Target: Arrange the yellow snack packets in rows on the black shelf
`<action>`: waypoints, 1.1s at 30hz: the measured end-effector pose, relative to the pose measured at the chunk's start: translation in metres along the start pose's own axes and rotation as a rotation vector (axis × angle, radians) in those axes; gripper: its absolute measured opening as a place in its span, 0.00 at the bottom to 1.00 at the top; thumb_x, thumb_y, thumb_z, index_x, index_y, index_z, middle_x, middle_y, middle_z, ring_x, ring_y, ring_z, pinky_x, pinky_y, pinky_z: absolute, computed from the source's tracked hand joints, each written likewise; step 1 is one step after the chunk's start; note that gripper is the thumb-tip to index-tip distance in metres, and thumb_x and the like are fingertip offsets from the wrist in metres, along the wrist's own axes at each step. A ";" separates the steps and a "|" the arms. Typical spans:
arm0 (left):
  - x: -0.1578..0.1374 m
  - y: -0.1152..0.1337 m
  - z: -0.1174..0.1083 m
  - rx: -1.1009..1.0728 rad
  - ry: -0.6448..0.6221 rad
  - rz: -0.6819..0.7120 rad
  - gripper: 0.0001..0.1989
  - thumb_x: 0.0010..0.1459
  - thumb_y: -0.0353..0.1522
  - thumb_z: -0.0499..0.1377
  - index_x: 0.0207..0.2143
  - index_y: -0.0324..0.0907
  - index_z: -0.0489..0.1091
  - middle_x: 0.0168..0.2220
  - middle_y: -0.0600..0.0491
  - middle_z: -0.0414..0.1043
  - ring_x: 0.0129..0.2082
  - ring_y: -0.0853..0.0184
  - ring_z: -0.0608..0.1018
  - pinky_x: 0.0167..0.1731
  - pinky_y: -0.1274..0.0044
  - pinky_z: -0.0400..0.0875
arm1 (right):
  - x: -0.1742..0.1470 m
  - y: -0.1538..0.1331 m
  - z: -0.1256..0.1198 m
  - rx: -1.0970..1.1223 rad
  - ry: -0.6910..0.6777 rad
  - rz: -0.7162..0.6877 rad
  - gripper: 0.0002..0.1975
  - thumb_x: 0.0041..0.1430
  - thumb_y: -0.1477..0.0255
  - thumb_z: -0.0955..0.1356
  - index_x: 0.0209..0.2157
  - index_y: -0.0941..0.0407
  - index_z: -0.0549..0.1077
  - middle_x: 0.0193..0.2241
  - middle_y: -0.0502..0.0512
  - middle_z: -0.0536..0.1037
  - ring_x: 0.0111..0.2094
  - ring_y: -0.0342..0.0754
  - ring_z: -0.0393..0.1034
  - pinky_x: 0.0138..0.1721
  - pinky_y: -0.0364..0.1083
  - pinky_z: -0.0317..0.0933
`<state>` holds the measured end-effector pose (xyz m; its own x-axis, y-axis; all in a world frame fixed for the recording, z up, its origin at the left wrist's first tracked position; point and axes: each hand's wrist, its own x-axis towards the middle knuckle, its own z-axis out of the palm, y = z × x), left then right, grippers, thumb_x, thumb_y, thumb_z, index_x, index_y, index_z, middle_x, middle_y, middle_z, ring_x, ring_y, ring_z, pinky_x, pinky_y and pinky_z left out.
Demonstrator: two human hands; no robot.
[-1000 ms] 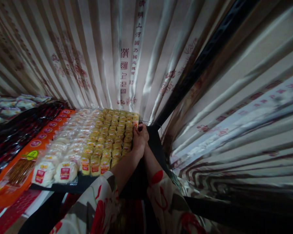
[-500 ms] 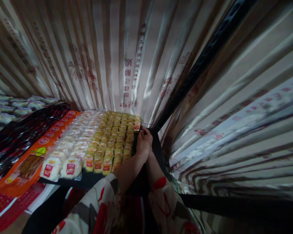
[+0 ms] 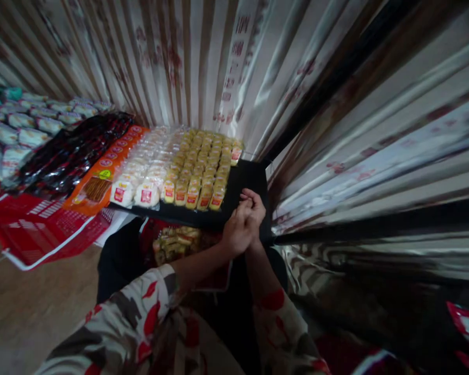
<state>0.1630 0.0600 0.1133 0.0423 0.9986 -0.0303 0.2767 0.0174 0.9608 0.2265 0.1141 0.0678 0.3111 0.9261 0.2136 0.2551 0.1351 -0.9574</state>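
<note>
My left hand [image 3: 238, 229] and my right hand [image 3: 256, 204] are pressed together above the black tabletop [image 3: 240, 182], just right of the packed snacks. The left fingers curl over against the right hand, and the right fingers bend inward at the top. Whatever lies between them, if anything, is hidden. Nearest to them stand tight rows of yellow-wrapped snack packets [image 3: 193, 192] with red and white labels. A single yellow packet [image 3: 236, 152] sits at the back right end of these rows. White round packaged cakes [image 3: 146, 195] line up to their left.
Left of the cakes lie an orange snack bag [image 3: 89, 190], dark glossy packets [image 3: 74, 151] and white packets [image 3: 33, 136]. A red basket [image 3: 42, 229] stands below the table edge. More yellow packets [image 3: 175, 242] sit under the table front. Pleated curtains [image 3: 203, 62] and a dark pole [image 3: 316, 94] enclose the back and right.
My hands have drawn back from the single packet at the rear corner toward the table's front. That packet stays in place. The view has tilted down, showing more floor and the red basket.
</note>
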 end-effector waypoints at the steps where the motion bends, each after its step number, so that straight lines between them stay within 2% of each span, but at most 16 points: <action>1: -0.023 -0.007 -0.010 -0.033 -0.033 0.005 0.21 0.60 0.32 0.49 0.56 0.43 0.56 0.56 0.48 0.62 0.56 0.65 0.66 0.55 0.72 0.60 | -0.022 -0.001 -0.002 -0.015 -0.011 -0.006 0.16 0.55 0.71 0.59 0.43 0.56 0.70 0.36 0.55 0.74 0.36 0.45 0.69 0.38 0.45 0.64; 4: -0.084 -0.034 -0.043 -0.103 -0.132 -0.077 0.23 0.58 0.36 0.52 0.56 0.44 0.55 0.54 0.50 0.65 0.50 0.66 0.70 0.50 0.74 0.65 | -0.093 0.003 -0.006 -0.088 -0.128 -0.107 0.14 0.56 0.73 0.57 0.37 0.56 0.72 0.36 0.54 0.74 0.39 0.45 0.69 0.42 0.46 0.63; 6: -0.115 -0.059 -0.063 -0.091 -0.210 -0.165 0.21 0.55 0.36 0.55 0.52 0.43 0.59 0.49 0.50 0.69 0.46 0.67 0.73 0.46 0.75 0.68 | -0.136 0.012 -0.006 -0.155 -0.348 -0.116 0.14 0.54 0.75 0.58 0.36 0.56 0.73 0.36 0.56 0.75 0.40 0.47 0.69 0.44 0.46 0.63; 8: -0.134 -0.087 -0.080 0.023 -0.243 -0.295 0.15 0.54 0.33 0.55 0.45 0.42 0.65 0.43 0.51 0.73 0.41 0.67 0.75 0.41 0.76 0.69 | -0.169 0.026 -0.003 -0.273 -0.593 -0.032 0.14 0.55 0.75 0.58 0.37 0.58 0.73 0.38 0.60 0.75 0.41 0.49 0.70 0.44 0.47 0.63; 9: -0.139 -0.100 -0.087 0.131 -0.223 -0.363 0.11 0.55 0.30 0.52 0.40 0.41 0.69 0.40 0.51 0.74 0.40 0.67 0.75 0.42 0.76 0.69 | -0.180 0.032 0.000 -0.352 -0.677 0.018 0.14 0.56 0.74 0.59 0.38 0.59 0.74 0.38 0.61 0.76 0.41 0.50 0.70 0.44 0.48 0.63; 11: -0.139 -0.122 -0.098 0.313 -0.145 -0.509 0.12 0.56 0.27 0.48 0.36 0.40 0.71 0.37 0.50 0.76 0.39 0.66 0.76 0.43 0.75 0.68 | -0.194 0.044 0.008 -0.450 -0.789 0.087 0.15 0.58 0.74 0.59 0.41 0.59 0.73 0.40 0.62 0.76 0.42 0.51 0.70 0.45 0.48 0.62; 14: -0.120 -0.144 -0.108 0.384 -0.054 -0.623 0.14 0.56 0.29 0.50 0.43 0.41 0.69 0.40 0.50 0.75 0.42 0.65 0.76 0.42 0.76 0.67 | -0.195 0.054 0.024 -0.510 -0.856 0.146 0.16 0.59 0.74 0.58 0.45 0.58 0.71 0.42 0.61 0.76 0.43 0.50 0.70 0.46 0.47 0.62; 18: -0.083 -0.169 -0.112 0.548 0.077 -0.700 0.19 0.54 0.30 0.52 0.49 0.40 0.65 0.48 0.45 0.70 0.48 0.60 0.73 0.46 0.73 0.65 | -0.182 0.058 0.046 -0.523 -0.845 0.156 0.16 0.58 0.76 0.59 0.46 0.59 0.71 0.44 0.60 0.76 0.46 0.49 0.69 0.49 0.47 0.59; 22: -0.059 -0.198 -0.110 0.596 0.037 -0.700 0.21 0.53 0.28 0.52 0.52 0.40 0.62 0.54 0.41 0.64 0.52 0.58 0.70 0.47 0.72 0.64 | -0.165 0.071 0.066 -0.589 -0.860 0.190 0.20 0.58 0.77 0.59 0.52 0.57 0.67 0.49 0.59 0.73 0.50 0.49 0.66 0.53 0.48 0.56; 25: -0.051 -0.215 -0.105 0.543 -0.005 -0.731 0.20 0.55 0.29 0.51 0.51 0.42 0.62 0.51 0.42 0.68 0.49 0.59 0.73 0.46 0.72 0.65 | -0.154 0.086 0.080 -0.637 -0.888 0.275 0.21 0.58 0.78 0.59 0.53 0.59 0.65 0.51 0.61 0.71 0.51 0.49 0.65 0.54 0.48 0.55; 29: -0.046 -0.225 -0.097 0.504 -0.001 -0.736 0.18 0.54 0.29 0.54 0.48 0.42 0.64 0.46 0.45 0.73 0.47 0.62 0.74 0.44 0.74 0.66 | -0.145 0.099 0.093 -0.619 -0.947 0.412 0.18 0.57 0.76 0.61 0.50 0.58 0.68 0.46 0.62 0.74 0.45 0.52 0.70 0.49 0.49 0.60; 33: -0.045 -0.228 -0.096 0.466 0.082 -0.743 0.17 0.54 0.30 0.54 0.47 0.38 0.66 0.44 0.43 0.73 0.45 0.63 0.74 0.43 0.75 0.66 | -0.143 0.103 0.094 -0.473 -0.878 0.398 0.17 0.53 0.76 0.64 0.45 0.53 0.71 0.43 0.56 0.76 0.43 0.50 0.71 0.47 0.48 0.61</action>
<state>0.0055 0.0157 -0.0774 -0.3684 0.7375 -0.5660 0.5696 0.6602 0.4895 0.1221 0.0288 -0.0801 -0.2684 0.8285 -0.4915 0.6678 -0.2077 -0.7148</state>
